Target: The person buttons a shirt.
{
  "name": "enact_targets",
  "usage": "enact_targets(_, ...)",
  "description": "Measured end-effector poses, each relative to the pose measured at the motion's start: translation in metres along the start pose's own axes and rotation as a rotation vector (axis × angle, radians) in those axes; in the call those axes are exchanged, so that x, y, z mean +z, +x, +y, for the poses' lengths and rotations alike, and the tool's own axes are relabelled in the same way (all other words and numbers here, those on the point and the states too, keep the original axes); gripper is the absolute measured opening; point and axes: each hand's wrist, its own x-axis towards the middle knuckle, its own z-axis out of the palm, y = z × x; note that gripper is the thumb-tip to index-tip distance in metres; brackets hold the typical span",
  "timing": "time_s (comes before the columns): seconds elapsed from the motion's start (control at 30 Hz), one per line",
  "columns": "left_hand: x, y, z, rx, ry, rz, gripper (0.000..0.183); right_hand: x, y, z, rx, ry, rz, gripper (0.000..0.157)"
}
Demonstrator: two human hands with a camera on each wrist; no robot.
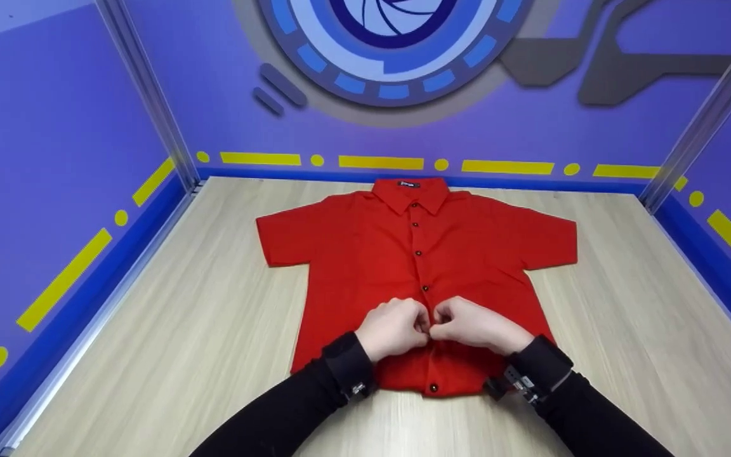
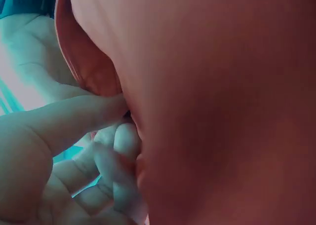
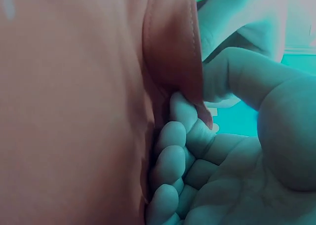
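A red short-sleeved shirt [image 1: 359, 254] lies front up, its collar toward the back wall. Over the lower part of its front opening, my left hand [image 1: 394, 329] and right hand [image 1: 476, 325] meet fingertip to fingertip. In the left wrist view, thumb and finger of the left hand [image 2: 74, 121] pinch at the fabric edge around a small dark spot, perhaps a button. The right hand [image 3: 232, 151] pinches the stitched placket [image 3: 173, 42] between thumb and index finger, its other fingers curled against the cloth. Dark buttons show above the hands, and one button [image 1: 433, 387] sits at the hem.
The shirt rests on a light wood-grain table [image 1: 200, 304]. Blue-purple panels with yellow marks stand behind and at both sides, joined by metal posts [image 1: 150, 89]. Black sleeves and wrist straps [image 1: 348, 368] cover both forearms, the right strap's device [image 1: 521, 384] hanging near the hem.
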Motion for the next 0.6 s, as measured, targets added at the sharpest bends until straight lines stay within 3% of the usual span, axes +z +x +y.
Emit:
enact_targets(0.17,-0.0004,-0.0014,-0.0005,-0.091,-0.307,-0.131,0.009,0.0016,-0.0002,-0.0004,0.003,-0.003,0.011,0.012)
enact_targets(0.27,-0.0019,-0.0021,0.0000,-0.139,-0.428,-0.169,0.010,0.0027,-0.0005,-0.0012,0.018,-0.021,0.023,0.011)
enact_targets(0.6,-0.0087,-0.0040,0.0007,-0.210,-0.551,-0.175,0.007,0.0051,-0.0012,-0.0033,0.022,-0.100,0.062,0.011)
